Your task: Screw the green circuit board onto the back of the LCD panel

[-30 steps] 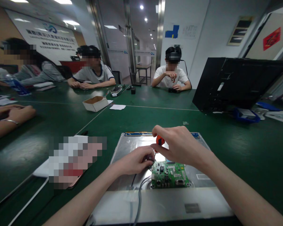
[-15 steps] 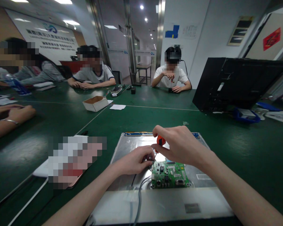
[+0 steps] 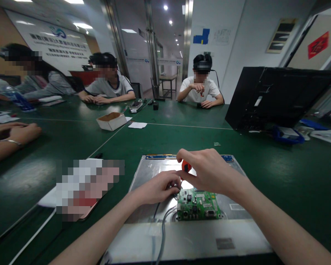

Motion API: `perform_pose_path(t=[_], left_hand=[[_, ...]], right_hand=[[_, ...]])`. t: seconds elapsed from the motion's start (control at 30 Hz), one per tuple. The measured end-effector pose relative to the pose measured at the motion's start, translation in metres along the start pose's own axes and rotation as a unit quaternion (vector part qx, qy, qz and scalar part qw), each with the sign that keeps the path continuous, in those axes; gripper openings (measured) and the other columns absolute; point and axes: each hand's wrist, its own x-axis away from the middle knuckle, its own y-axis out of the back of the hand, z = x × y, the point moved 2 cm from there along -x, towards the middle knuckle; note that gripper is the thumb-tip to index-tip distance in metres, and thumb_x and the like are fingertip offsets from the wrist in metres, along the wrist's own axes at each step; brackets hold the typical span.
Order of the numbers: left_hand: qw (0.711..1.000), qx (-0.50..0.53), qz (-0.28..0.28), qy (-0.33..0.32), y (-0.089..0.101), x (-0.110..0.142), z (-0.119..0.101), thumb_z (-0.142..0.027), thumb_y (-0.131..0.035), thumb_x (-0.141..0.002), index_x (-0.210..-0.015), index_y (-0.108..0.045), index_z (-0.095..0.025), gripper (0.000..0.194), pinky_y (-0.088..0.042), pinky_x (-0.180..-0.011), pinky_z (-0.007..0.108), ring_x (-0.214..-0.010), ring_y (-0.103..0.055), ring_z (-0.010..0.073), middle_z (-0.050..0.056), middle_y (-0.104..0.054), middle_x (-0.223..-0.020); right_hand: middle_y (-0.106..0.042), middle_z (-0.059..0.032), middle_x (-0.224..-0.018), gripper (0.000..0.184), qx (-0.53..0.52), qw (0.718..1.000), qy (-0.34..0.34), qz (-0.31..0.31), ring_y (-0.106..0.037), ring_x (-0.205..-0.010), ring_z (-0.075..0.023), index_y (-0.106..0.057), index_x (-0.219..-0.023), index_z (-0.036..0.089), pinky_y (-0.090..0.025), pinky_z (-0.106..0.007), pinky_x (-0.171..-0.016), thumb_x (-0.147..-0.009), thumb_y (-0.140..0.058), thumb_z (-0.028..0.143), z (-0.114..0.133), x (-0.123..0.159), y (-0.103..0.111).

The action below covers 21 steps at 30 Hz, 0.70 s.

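A green circuit board [image 3: 200, 205] lies on the metal back of a flat display panel [image 3: 143, 235] in front of me. My right hand [image 3: 209, 169] grips the red-orange handle of a screwdriver [image 3: 186, 166] above the board's far left corner. The screwdriver's shaft points down, and its tip is hidden by fingers. My left hand [image 3: 164, 186] is closed at that same corner, thumb and fingers pinched around something I cannot make out, close to the shaft. Grey cables [image 3: 163, 232] run from the board's left side toward me.
Left of the panel lie blurred-out flat items [image 3: 88, 189] and a white cable [image 3: 33, 235]. Farther off are an open cardboard box [image 3: 111, 122], a white paper [image 3: 138, 125] and a large black monitor [image 3: 276, 99]. Several people sit around the green table [image 3: 182, 136].
My right hand and the screwdriver handle have shifted slightly left and down, with the grip a little turned. My left hand stays at the board's corner.
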Motion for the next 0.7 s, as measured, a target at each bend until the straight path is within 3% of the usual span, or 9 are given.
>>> perform_pose_path(t=[0.7], left_hand=[[1.000,-0.006,-0.009,-0.015,0.004,0.001,-0.012,-0.005,-0.059,-0.078,-0.089,-0.062,-0.017,0.017,-0.044,-0.067,0.026,-0.076,-0.055,0.0157,0.002,-0.061,-0.090]], right_hand=[[-0.069,-0.0004,-0.087,0.015,-0.015,0.999,0.020,0.019,-0.060,-0.068,-0.0144,-0.051,-0.102,0.019,-0.028,-0.025,-0.055,-0.088,-0.056,0.021,-0.001,0.001,0.002]])
